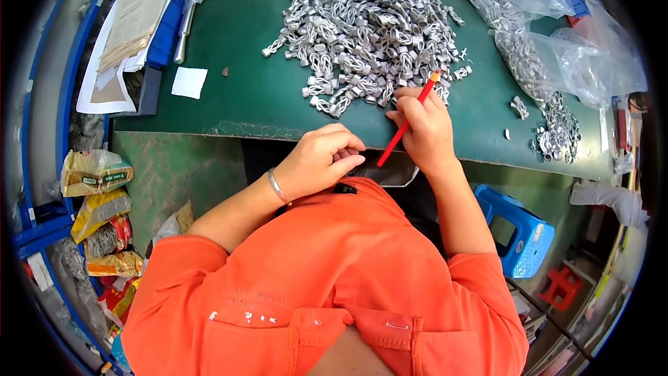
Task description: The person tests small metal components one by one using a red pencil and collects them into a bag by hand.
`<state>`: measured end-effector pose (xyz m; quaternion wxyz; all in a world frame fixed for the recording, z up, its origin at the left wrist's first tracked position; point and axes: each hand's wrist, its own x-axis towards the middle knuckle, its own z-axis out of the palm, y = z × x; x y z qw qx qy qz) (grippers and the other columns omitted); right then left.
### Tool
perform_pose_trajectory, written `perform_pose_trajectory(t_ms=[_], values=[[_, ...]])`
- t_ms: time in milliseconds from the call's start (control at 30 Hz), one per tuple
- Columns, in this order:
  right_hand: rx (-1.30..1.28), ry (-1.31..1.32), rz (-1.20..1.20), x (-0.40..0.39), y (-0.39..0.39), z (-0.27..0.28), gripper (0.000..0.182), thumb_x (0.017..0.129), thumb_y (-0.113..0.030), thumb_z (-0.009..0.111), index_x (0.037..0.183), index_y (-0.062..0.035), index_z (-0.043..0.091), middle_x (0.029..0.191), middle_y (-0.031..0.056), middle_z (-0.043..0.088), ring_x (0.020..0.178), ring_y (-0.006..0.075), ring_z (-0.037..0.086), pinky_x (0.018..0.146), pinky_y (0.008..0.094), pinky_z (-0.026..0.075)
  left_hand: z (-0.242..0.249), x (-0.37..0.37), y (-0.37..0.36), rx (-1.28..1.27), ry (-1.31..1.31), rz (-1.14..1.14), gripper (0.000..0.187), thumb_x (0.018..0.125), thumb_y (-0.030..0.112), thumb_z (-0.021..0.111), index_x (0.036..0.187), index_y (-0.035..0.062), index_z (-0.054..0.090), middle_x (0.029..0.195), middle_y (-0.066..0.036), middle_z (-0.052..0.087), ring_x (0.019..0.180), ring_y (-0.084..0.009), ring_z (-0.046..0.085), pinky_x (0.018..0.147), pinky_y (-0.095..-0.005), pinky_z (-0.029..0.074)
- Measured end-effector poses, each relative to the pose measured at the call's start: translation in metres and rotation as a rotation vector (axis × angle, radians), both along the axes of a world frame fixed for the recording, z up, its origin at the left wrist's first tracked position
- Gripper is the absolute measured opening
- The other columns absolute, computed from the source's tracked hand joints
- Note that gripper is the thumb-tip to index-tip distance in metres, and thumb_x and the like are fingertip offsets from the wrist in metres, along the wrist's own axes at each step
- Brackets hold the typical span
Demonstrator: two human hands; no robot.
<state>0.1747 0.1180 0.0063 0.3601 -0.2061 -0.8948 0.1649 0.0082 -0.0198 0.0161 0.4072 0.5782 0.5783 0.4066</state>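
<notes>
A white paper slip lies on the green table; a blue stool stands below.

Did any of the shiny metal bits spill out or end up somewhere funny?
Yes. Some silver pieces have spilled from the open plastic bag at the table's right edge, and a few loose bits lie apart from the big pile.

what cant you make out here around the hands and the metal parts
Head view only:
- Left hand: curled shut, fingers hide whatever is inside.
- Red stick in the right hand: its tip is lost among the metal pile.
- Single parts: too small to tell their shape.
- Bags: glare blurs the contents; top edge cuts them off.
</notes>
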Motion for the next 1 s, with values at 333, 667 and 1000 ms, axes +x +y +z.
perform_pose_trajectory(t_ms=[333,667,1000], values=[[-0.922,0.596,-0.098,0.008,-0.031,0.016,0.02,0.083,0.005,0.061,0.081,-0.004,0.043,0.091,0.013,0.062,0.07,0.0118,0.057,0.058,0.0245,0.048,0.001,0.003,0.005,-0.052,-0.107,0.091,0.032,0.079,-0.003,0.065,0.109,-0.0013,0.057,0.086,-0.007,0.06,0.077,-0.0103,0.062,0.068,-0.0228,0.052],[-1.38,0.663,-0.003,0.009,-0.051,0.013,0.02,0.086,0.002,0.06,0.081,-0.0042,0.042,0.089,0.0168,0.062,0.069,0.0163,0.064,0.052,0.0222,0.052,-0.001,0.009,0.004,-0.01,-0.388,0.1,0.023,0.084,-0.003,0.062,0.105,-0.0065,0.055,0.091,-0.01,0.064,0.075,-0.013,0.064,0.071,-0.0252,0.054],[-1.222,0.639,0.211,0.023,-0.058,-0.008,0.026,0.081,0.01,0.061,0.082,-0.005,0.04,0.097,0.0185,0.06,0.081,0.02,0.064,0.069,0.0271,0.055,0.004,0.008,0.003,0.161,-0.355,0.084,0.022,0.076,-0.008,0.068,0.097,-0.0033,0.062,0.093,-0.007,0.057,0.081,-0.0107,0.059,0.067,-0.0221,0.051]])
